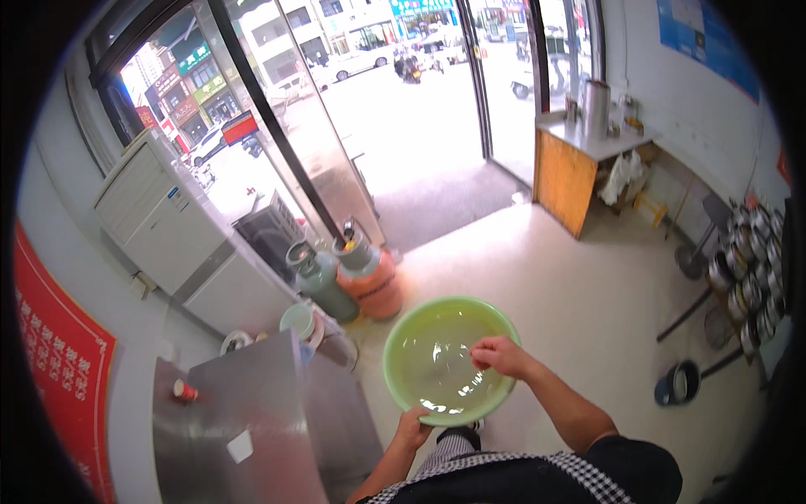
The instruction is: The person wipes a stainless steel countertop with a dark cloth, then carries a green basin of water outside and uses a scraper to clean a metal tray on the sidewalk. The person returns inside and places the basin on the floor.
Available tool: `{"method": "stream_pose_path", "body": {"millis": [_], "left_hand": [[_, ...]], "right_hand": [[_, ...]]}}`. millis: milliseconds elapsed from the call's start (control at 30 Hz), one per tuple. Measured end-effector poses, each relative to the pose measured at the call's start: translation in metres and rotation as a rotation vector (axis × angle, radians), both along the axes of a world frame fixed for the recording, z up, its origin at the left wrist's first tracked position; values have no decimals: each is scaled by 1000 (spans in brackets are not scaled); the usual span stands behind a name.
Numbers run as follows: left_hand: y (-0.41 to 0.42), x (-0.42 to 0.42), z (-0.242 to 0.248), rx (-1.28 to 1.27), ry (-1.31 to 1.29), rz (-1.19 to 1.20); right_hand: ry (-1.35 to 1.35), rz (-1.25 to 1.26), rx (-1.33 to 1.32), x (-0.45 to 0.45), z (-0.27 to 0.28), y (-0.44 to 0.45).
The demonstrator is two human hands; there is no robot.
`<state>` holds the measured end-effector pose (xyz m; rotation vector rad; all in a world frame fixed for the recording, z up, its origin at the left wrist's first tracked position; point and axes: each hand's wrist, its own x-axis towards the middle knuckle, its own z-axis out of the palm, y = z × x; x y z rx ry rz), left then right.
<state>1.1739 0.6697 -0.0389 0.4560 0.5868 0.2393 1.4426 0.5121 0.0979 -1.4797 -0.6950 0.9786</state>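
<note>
A round green plastic basin [412, 394] holds water and hangs in front of my body above the floor. My left hand [414, 425] grips its near rim at the lower left, with the fingers partly hidden under the basin. Over the right part of the water is my right hand [497, 356], its fingers curled together; whether anything is inside them cannot be told. The right wrist crosses above the basin's right rim. Light glints on the water.
Two gas cylinders [327, 283] stand ahead by the glass door. A steel counter [264, 390] with a red cup [185, 390] is at left. At right are a steel-topped table [579, 135], a rack of stacked metal pots or tins [743, 277] and a dark bucket [677, 383].
</note>
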Motion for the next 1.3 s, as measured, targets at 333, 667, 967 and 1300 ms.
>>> {"method": "stream_pose_path", "body": {"millis": [333, 667, 967, 1300], "left_hand": [[135, 377, 29, -8, -59, -378], [285, 706, 44, -24, -129, -428], [477, 945, 50, 154, -8, -216], [718, 1168, -10, 55, -1, -78]], "right_hand": [[-309, -64, -413, 301, -20, 94], [-716, 115, -640, 635, -61, 236], [-430, 383, -653, 893, -73, 499], [638, 235, -303, 1194, -212, 750]]}}
